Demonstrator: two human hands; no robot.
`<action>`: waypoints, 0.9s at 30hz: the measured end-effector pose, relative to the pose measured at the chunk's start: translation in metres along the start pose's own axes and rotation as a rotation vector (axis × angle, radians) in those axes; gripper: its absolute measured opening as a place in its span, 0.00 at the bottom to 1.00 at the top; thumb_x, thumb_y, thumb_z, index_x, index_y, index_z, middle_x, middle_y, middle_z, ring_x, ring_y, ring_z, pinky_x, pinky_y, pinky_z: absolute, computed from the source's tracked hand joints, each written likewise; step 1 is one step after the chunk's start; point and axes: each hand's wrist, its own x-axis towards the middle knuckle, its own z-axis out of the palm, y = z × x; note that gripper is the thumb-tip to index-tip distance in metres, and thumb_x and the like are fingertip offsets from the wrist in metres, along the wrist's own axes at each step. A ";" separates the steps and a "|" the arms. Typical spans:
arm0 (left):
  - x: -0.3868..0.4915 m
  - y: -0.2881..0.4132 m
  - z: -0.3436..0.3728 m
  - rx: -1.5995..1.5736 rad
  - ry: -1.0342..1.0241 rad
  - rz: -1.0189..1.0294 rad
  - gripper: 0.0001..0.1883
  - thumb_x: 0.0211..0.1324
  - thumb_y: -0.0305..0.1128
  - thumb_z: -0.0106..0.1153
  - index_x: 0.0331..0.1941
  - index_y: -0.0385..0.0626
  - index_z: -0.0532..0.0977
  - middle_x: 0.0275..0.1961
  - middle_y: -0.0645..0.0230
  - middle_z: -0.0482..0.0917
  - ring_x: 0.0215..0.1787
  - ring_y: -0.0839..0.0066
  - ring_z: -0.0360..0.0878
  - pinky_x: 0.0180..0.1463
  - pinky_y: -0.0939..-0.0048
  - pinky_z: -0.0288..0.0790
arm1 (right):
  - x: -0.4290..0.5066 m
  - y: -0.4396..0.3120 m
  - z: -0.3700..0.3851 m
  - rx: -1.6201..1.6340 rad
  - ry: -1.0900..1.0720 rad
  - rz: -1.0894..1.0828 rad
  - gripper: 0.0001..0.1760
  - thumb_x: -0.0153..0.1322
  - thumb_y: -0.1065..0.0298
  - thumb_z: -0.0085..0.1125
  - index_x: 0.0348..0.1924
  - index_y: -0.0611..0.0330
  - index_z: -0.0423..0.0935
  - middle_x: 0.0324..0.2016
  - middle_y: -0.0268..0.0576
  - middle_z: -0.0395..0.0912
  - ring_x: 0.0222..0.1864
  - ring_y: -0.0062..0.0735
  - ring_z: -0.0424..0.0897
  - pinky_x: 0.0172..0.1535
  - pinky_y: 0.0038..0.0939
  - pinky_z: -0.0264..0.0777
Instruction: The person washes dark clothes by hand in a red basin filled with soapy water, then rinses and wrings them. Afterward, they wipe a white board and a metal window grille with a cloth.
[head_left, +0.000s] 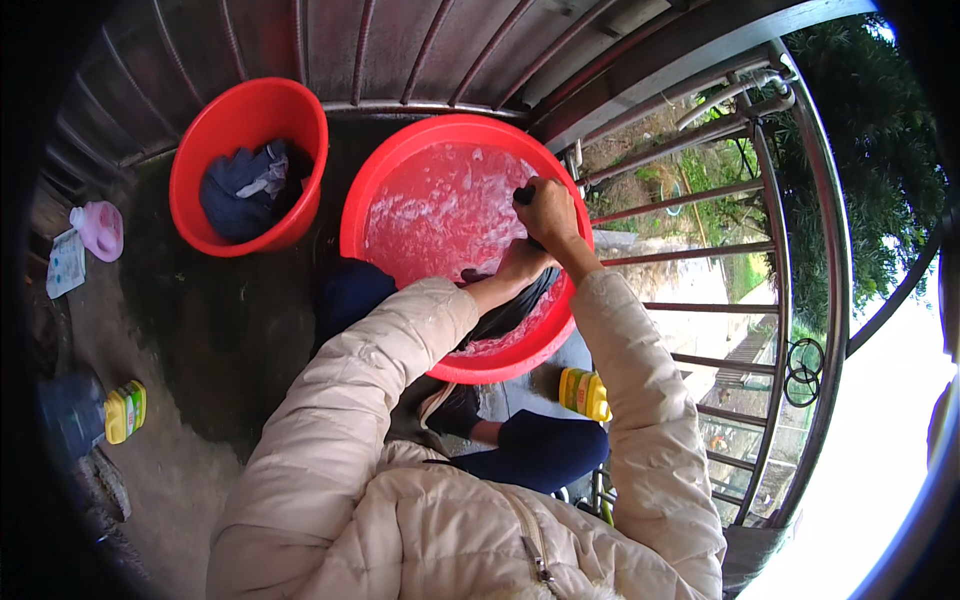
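Note:
A wide red plastic basin (469, 127) with soapy water (427, 214) stands before me. Over its right side, both hands grip a wet black cloth garment (517, 306). My right hand (552, 214) is closed in a fist around a bunched end of it, near the basin's right rim. Just below and touching close by, my left hand (519, 268) grasps another part, its fingers partly hidden. The rest of the garment hangs down into the water towards the near rim. A small dark bit of cloth shows beside my left wrist.
Left of the basin, a red bucket (225, 124) contains dark blue clothing (236, 195). A pink jug (103, 231) and a yellow bottle (126, 412) stand farther left. Another yellow bottle (585, 394) is by my right forearm. Metal railing (705, 307) borders the right side.

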 end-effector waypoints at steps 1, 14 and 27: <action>0.003 -0.013 0.003 0.128 -0.065 -0.076 0.19 0.51 0.51 0.60 0.38 0.49 0.76 0.35 0.57 0.84 0.38 0.57 0.83 0.38 0.54 0.73 | 0.002 -0.006 0.004 -0.023 0.004 0.008 0.17 0.59 0.61 0.67 0.37 0.61 0.82 0.37 0.62 0.79 0.42 0.59 0.80 0.46 0.47 0.76; -0.032 0.042 -0.018 -0.022 0.184 -0.285 0.29 0.45 0.54 0.68 0.42 0.42 0.74 0.33 0.56 0.83 0.38 0.58 0.84 0.39 0.63 0.75 | -0.003 0.014 0.003 0.162 -0.130 0.307 0.26 0.61 0.53 0.69 0.44 0.62 0.79 0.41 0.56 0.80 0.43 0.49 0.82 0.46 0.40 0.76; -0.034 0.091 -0.106 -1.420 -0.653 -0.430 0.26 0.57 0.51 0.62 0.49 0.42 0.72 0.32 0.62 0.78 0.22 0.70 0.78 0.31 0.68 0.74 | -0.007 0.003 -0.037 2.145 -0.567 -0.222 0.49 0.64 0.27 0.52 0.66 0.55 0.61 0.56 0.55 0.68 0.50 0.46 0.75 0.52 0.48 0.72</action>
